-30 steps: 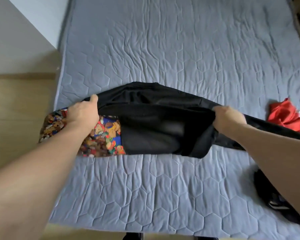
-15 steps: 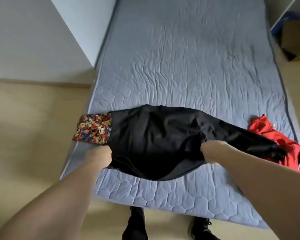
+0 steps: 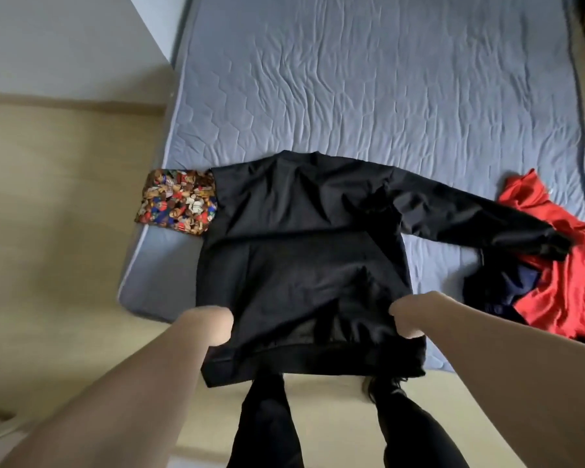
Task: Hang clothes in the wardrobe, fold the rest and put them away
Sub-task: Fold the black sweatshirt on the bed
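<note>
Both hands, left hand (image 3: 213,324) and right hand (image 3: 407,317), pinch the hem of a black sweatshirt (image 3: 301,251); beyond the fingers it lies spread across a grey mattress (image 3: 368,96), hem overhanging.

— What does the room hold?
— A bed with a grey-blue quilted mattress (image 3: 368,96), a pale beige floor (image 3: 65,231) around it.
— And the wall?
— A white wall (image 3: 65,38), upper left, meets the floor.
</note>
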The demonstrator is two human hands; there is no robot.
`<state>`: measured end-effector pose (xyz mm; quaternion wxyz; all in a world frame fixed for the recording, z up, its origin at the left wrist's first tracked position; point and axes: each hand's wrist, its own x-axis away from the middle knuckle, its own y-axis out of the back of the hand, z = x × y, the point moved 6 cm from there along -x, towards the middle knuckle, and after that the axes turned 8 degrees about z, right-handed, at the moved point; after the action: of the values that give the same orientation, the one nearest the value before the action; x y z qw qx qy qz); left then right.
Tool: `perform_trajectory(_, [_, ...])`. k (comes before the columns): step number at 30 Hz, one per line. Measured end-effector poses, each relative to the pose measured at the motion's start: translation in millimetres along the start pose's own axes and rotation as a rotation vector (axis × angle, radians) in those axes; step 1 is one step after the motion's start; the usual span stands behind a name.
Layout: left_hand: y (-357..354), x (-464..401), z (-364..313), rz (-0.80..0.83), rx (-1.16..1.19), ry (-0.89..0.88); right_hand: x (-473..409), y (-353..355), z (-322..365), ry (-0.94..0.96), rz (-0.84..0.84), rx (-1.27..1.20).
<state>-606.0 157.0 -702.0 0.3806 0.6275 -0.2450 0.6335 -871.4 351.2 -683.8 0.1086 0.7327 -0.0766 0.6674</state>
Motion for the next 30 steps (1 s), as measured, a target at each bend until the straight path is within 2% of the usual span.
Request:
perform_trajectory(2, [28, -9, -8, -0.092, 0.091, -0.054, -12, 20, 5, 0.000, -0.097, -0.068])
perform_trajectory(6, [88, -7, 0, -0.292, 0.189, -0.037, -17, 72, 13, 0.025, -0.223, -0.133])
perform_trajectory(13, [161, -29, 14, -0.472, 0.096, 0.005, -30, 155, 3, -0.019, -0.436, -0.215])
perform_trajectory(21, [263, -181, 41, -0.549, 0.269, 0.041, -168, 252, -25, -0.006, -0.563, -0.436])
perform_trajectory(25, [328, -271, 61, -0.655, 0.440, 0.098, -247, 309, -66, 0.017, -0.746, -0.543])
perform_trajectory(28, [366, -327, 66, -0.652, 0.465, 0.067, -292, 343, -103, -0.031, -0.887, -0.557])
perform_trajectory(30, [383, -351, 63, -0.651, 0.460, 0.029, -314, 358, -121, -0.088, -0.903, -0.567])
